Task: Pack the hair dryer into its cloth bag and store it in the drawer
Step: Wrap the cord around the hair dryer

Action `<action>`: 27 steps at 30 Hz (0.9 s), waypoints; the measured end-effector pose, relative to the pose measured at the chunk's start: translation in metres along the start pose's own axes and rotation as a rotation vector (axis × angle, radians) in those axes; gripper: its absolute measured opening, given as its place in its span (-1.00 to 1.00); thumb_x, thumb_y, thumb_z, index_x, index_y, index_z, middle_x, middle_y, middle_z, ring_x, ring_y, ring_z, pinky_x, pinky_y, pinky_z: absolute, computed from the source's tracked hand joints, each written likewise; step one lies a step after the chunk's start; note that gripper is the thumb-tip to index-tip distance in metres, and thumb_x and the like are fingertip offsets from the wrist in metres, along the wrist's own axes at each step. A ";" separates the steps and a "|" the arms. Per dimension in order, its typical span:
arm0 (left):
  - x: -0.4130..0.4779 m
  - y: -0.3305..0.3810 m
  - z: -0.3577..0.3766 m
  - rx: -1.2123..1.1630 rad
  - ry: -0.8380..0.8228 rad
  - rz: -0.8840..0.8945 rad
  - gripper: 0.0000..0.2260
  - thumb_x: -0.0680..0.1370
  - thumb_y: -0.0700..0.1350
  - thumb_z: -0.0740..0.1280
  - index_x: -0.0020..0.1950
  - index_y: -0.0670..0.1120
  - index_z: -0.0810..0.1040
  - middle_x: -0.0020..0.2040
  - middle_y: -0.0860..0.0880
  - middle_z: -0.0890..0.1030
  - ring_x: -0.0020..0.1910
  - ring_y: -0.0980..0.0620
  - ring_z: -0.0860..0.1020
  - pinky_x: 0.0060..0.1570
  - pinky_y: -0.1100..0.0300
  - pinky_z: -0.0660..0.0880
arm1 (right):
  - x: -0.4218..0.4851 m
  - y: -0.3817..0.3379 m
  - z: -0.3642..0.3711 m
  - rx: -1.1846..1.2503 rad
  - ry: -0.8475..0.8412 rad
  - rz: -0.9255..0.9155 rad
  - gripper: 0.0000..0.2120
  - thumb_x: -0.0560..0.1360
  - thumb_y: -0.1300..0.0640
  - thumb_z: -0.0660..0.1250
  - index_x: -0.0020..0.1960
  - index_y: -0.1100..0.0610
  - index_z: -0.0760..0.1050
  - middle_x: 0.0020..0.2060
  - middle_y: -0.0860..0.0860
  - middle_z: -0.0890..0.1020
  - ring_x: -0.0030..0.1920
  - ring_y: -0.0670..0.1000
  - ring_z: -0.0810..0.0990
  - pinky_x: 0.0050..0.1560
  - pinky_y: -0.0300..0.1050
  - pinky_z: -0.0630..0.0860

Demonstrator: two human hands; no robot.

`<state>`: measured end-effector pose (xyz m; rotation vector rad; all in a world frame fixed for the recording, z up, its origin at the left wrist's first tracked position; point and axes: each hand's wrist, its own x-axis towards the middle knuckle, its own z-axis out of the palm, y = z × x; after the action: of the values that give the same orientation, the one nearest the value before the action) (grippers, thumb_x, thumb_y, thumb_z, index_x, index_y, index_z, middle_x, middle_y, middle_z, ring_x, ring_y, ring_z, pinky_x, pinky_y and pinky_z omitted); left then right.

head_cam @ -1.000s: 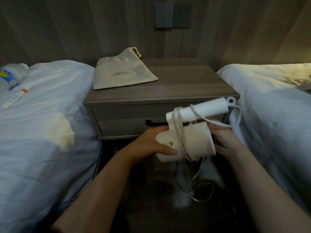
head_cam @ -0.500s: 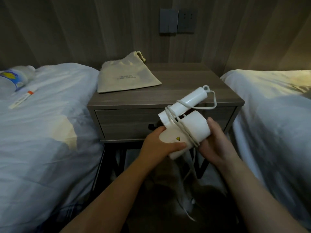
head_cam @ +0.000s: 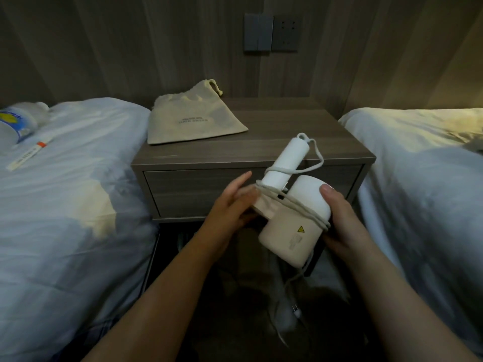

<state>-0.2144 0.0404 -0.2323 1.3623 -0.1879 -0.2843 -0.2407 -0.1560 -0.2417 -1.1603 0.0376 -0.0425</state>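
Upper left of the frame: a plastic bottle (head_cam: pixel 15 124) with a blue and yellow label, on its side on the white left bed (head_cam: pixel 65 192). Just beside it, lower and to the right, a thin white tube (head_cam: pixel 30 152) with an orange band, flat on the sheet.

Centre, between the two beds: a grey wood-grain counter (head_cam: pixel 300 131). On its back left corner, the beige cloth bag (head_cam: pixel 192 118), flat, drawstring end toward the wall, dark print on its face too small to read. Below the top, the drawer (head_cam: pixel 188 189), closed. Upper centre, on the panelled wall: a grey switch plate (head_cam: pixel 258 32) and a socket (head_cam: pixel 285 32) side by side.

Lower centre, in front of the drawer: the left hand (head_cam: pixel 230 207), blurred, fingers mostly straight and spread, touching the left end of the hair dryer (head_cam: pixel 292 226). The white dryer off the counter, in the air between the hands, handle (head_cam: pixel 285 158) tilted up toward the counter top, yellow warning triangle facing the camera. White cord (head_cam: pixel 300 207) wound over handle and barrel in several loops; loose end down into the dark lower centre, plug (head_cam: pixel 296 310) near the floor.

Right of the dryer: the right hand (head_cam: pixel 342 220), clamped on the barrel, thumb on top, fingers curled underneath.

Right edge: the right bed (head_cam: pixel 423 192), white sheets, warm light on the far end.
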 end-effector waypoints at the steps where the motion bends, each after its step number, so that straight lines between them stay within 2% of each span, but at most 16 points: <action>1: 0.001 0.001 -0.002 -0.015 0.007 0.033 -0.74 0.54 -0.13 0.26 0.21 0.07 0.48 0.09 0.03 0.62 0.02 0.08 0.61 -0.05 0.19 0.57 | -0.001 -0.001 0.001 -0.015 -0.009 0.008 -0.69 0.39 -0.01 0.30 0.06 0.12 0.58 -0.10 0.07 0.73 -0.06 0.03 0.69 -0.14 -0.14 0.63; 4: -0.001 0.001 -0.002 -0.006 0.039 0.111 -0.82 0.50 -0.22 0.30 0.05 -0.03 0.59 -0.10 0.05 0.68 -0.11 0.10 0.64 -0.13 0.19 0.59 | -0.002 -0.002 0.005 -0.032 0.000 0.006 -0.73 0.38 0.00 0.32 0.00 0.12 0.59 -0.17 0.06 0.73 -0.12 0.00 0.70 -0.20 -0.17 0.62; 8: 0.000 -0.001 -0.002 0.025 0.078 0.150 -0.86 0.48 -0.25 0.34 -0.06 -0.03 0.61 -0.19 0.04 0.69 -0.18 0.09 0.64 -0.18 0.16 0.58 | -0.002 -0.003 0.006 -0.028 -0.004 0.021 -0.75 0.36 -0.06 0.32 -0.11 0.07 0.64 -0.21 0.06 0.73 -0.18 0.00 0.70 -0.24 -0.15 0.63; 10: 0.001 -0.003 -0.002 0.025 0.093 0.166 -0.85 0.48 -0.26 0.33 -0.15 -0.01 0.60 -0.22 0.05 0.67 -0.21 0.10 0.62 -0.24 0.19 0.55 | -0.002 -0.004 0.006 -0.051 -0.007 0.008 -0.78 0.37 0.00 0.32 -0.08 0.08 0.63 -0.20 0.07 0.73 -0.17 0.01 0.70 -0.19 -0.12 0.64; 12: 0.000 -0.003 -0.001 0.007 0.103 0.170 -0.85 0.49 -0.26 0.31 -0.17 -0.03 0.58 -0.21 0.02 0.65 -0.22 0.08 0.60 -0.27 0.19 0.53 | -0.002 -0.003 0.008 -0.095 0.013 -0.017 -0.73 0.35 -0.01 0.26 -0.07 0.08 0.63 -0.16 0.09 0.72 -0.13 0.03 0.69 -0.11 -0.08 0.63; 14: -0.002 -0.004 0.000 -0.018 0.109 0.159 -0.88 0.51 -0.26 0.28 -0.15 -0.08 0.56 -0.17 -0.04 0.62 -0.19 0.04 0.58 -0.26 0.17 0.55 | -0.002 -0.001 0.011 -0.108 0.053 -0.037 -0.73 0.33 -0.03 0.27 -0.09 0.08 0.64 -0.12 0.12 0.70 -0.08 0.07 0.67 -0.02 0.01 0.59; 16: -0.002 -0.004 0.001 -0.049 0.111 0.107 -0.91 0.53 -0.24 0.26 -0.10 -0.11 0.55 -0.10 -0.08 0.61 -0.11 -0.03 0.58 -0.16 0.09 0.55 | -0.001 0.001 0.013 -0.123 0.108 -0.032 -0.73 0.33 -0.03 0.31 -0.07 0.08 0.63 -0.04 0.18 0.68 0.01 0.15 0.64 0.07 0.09 0.56; 18: 0.000 -0.007 0.000 -0.093 0.104 0.001 -0.91 0.54 -0.19 0.25 -0.05 -0.10 0.55 -0.03 -0.10 0.60 -0.01 -0.07 0.57 -0.09 0.05 0.55 | 0.001 0.003 0.015 -0.164 0.157 -0.025 -0.78 0.39 0.00 0.34 -0.02 0.06 0.59 0.02 0.19 0.66 0.06 0.19 0.62 0.09 0.11 0.55; 20: 0.002 -0.011 0.001 -0.110 0.112 -0.120 -0.89 0.55 -0.10 0.25 0.02 -0.05 0.55 0.03 -0.10 0.61 0.02 -0.07 0.58 -0.11 0.07 0.55 | 0.003 0.006 0.017 -0.217 0.209 -0.020 -0.87 0.47 0.07 0.32 0.00 0.04 0.57 0.03 0.16 0.64 0.07 0.17 0.61 0.07 0.10 0.55; 22: 0.004 -0.016 0.004 -0.097 0.116 -0.232 -0.76 0.55 0.04 0.25 0.15 -0.03 0.51 0.07 -0.09 0.61 0.02 -0.05 0.59 -0.08 0.06 0.55 | 0.003 0.008 0.020 -0.246 0.252 -0.026 -0.91 0.48 0.10 0.31 -0.04 -0.01 0.56 0.02 0.13 0.64 0.06 0.13 0.61 0.06 0.08 0.56; 24: 0.005 -0.021 0.008 -0.102 0.055 -0.324 -0.59 0.51 0.18 0.25 0.28 0.01 0.47 0.16 -0.09 0.60 0.12 -0.06 0.57 0.09 -0.03 0.53 | 0.002 0.008 0.022 -0.294 0.274 -0.072 -0.91 0.48 0.11 0.33 -0.07 -0.05 0.57 0.01 0.10 0.64 0.04 0.08 0.61 0.00 0.02 0.56; 27: 0.004 -0.022 0.012 -0.131 -0.021 -0.381 -0.51 0.43 0.26 0.26 0.30 0.08 0.44 0.21 -0.08 0.58 0.18 -0.08 0.55 0.23 -0.13 0.44 | -0.001 0.009 0.026 -0.364 0.261 -0.143 -0.85 0.48 0.17 0.33 -0.05 -0.06 0.56 -0.02 0.05 0.63 -0.01 0.01 0.61 -0.09 -0.10 0.54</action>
<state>-0.2162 0.0241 -0.2518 1.2589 0.0751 -0.6191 -0.2405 -0.1287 -0.2398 -1.5138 0.2003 -0.3249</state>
